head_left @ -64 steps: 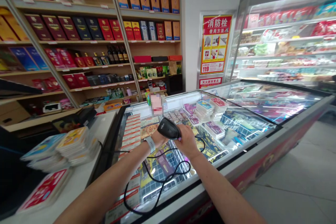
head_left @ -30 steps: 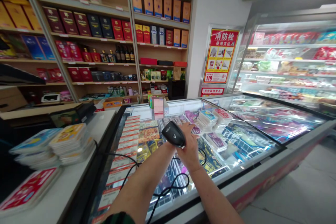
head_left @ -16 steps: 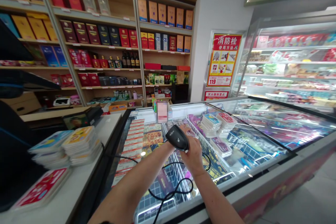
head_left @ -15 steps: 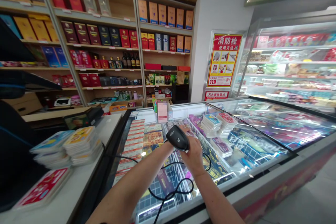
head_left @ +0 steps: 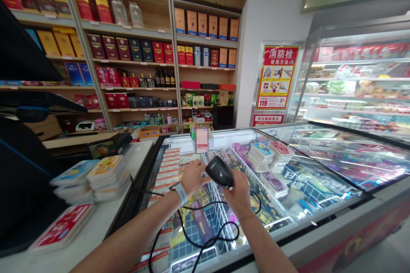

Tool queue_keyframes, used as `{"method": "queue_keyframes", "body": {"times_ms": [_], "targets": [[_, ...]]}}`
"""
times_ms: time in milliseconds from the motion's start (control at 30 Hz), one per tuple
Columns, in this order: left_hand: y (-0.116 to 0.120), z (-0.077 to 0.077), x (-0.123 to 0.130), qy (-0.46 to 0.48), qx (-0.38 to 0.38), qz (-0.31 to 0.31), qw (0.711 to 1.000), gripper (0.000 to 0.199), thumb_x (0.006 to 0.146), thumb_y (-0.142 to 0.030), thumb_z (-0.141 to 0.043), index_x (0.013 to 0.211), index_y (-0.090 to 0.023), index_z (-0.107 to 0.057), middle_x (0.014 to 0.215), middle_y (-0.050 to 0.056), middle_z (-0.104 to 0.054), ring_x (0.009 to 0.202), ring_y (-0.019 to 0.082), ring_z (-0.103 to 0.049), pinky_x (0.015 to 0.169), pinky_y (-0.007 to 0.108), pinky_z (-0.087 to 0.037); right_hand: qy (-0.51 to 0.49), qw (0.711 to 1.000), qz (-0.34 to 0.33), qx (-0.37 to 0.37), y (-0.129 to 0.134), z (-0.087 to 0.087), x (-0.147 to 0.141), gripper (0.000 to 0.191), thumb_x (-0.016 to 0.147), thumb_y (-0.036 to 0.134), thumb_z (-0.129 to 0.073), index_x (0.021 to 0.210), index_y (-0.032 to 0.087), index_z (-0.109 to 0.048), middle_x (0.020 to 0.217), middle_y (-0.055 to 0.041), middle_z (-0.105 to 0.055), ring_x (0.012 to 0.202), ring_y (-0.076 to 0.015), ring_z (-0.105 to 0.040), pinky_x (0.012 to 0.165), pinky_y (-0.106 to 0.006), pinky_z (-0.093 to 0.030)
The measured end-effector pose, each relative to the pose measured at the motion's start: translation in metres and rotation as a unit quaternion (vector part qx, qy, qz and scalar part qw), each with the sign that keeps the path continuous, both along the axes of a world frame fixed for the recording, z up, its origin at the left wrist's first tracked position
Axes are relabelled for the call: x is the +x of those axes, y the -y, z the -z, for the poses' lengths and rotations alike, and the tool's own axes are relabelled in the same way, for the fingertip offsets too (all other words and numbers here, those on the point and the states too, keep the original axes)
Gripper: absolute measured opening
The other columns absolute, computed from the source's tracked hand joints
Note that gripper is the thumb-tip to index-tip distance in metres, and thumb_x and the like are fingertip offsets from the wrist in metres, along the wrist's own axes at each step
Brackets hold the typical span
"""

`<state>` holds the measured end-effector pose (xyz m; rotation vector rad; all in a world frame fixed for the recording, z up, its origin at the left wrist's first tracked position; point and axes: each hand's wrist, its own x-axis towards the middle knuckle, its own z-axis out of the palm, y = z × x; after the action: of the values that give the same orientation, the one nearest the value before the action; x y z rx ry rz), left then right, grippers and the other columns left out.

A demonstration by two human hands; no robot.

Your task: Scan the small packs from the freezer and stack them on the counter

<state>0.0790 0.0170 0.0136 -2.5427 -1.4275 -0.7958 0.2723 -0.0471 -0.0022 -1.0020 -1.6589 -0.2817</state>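
My right hand [head_left: 239, 194] grips a black barcode scanner [head_left: 219, 171] by its handle, its head pointing forward and left over the chest freezer. From the scanner a black cable [head_left: 208, 244] runs down and loops across the glass lid [head_left: 290, 204]. Just left of the scanner, my left hand [head_left: 193, 178] hovers over the lid with fingers stretched forward and thumb toward the scanner; it appears to hold nothing. A watch with a pale strap [head_left: 181, 193] is on that wrist. Ahead of both hands stands a small blurred card sign [head_left: 201, 140].
On the left counter [head_left: 128, 175] are stacks of flat packs [head_left: 107, 177] and a red pack [head_left: 62, 226], beside a dark monitor [head_left: 24, 47]. Price labels [head_left: 168, 166] line the freezer's left side. Shelves of boxes [head_left: 137, 49] stand behind; a lit display fridge [head_left: 358, 76] is at right.
My left hand has come out from behind the scanner and moved left, its wrist strap now showing. The right hand keeps hold of the scanner. The whole view has shifted slightly.
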Motion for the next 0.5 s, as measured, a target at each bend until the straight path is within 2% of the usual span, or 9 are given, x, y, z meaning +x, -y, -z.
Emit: {"method": "queue_keyframes", "body": {"times_ms": [67, 200, 300, 500], "targets": [[0.008, 0.0, -0.014, -0.002, 0.003, -0.02, 1.0, 0.031, 0.09, -0.042, -0.053, 0.105, -0.017, -0.064, 0.101, 0.009, -0.059, 0.097, 0.023, -0.054, 0.09, 0.04, -0.044, -0.002, 1.0, -0.004, -0.004, 0.001, -0.001, 0.0, 0.026, 0.081, 0.022, -0.054, 0.107, 0.018, -0.054, 0.093, -0.0065, -0.063, 0.087, -0.0231, -0.059, 0.083, -0.042, -0.046], [0.018, 0.001, -0.032, -0.009, 0.008, -0.04, 0.999, 0.02, 0.091, -0.026, -0.051, 0.105, -0.018, -0.062, 0.103, 0.009, -0.06, 0.1, 0.024, -0.054, 0.093, 0.04, -0.042, 0.004, 1.0, -0.003, -0.004, 0.001, 0.0, 0.0, 0.024, 0.081, 0.022, -0.054, 0.105, 0.018, -0.054, 0.091, -0.006, -0.062, 0.085, -0.0228, -0.058, 0.081, -0.041, -0.046], [0.02, 0.001, -0.044, 0.003, -0.012, -0.055, 0.998, 0.024, 0.088, -0.014, -0.049, 0.108, -0.016, -0.062, 0.107, 0.011, -0.062, 0.105, 0.025, -0.055, 0.097, 0.041, -0.041, 0.01, 1.0, -0.001, 0.004, 0.0, 0.001, 0.0, 0.025, 0.083, 0.022, -0.054, 0.107, 0.018, -0.053, 0.092, -0.0066, -0.063, 0.086, -0.0229, -0.058, 0.081, -0.041, -0.046], [0.02, 0.001, -0.06, 0.09, -0.071, -0.069, 0.991, 0.031, 0.084, -0.015, -0.054, 0.114, -0.016, -0.063, 0.118, 0.012, -0.066, 0.111, 0.026, -0.059, 0.1, 0.042, -0.042, 0.012, 1.0, 0.002, 0.007, -0.001, 0.001, -0.001, 0.025, 0.082, 0.021, -0.054, 0.107, 0.018, -0.054, 0.091, -0.006, -0.062, 0.085, -0.0226, -0.058, 0.08, -0.04, -0.046]]}}
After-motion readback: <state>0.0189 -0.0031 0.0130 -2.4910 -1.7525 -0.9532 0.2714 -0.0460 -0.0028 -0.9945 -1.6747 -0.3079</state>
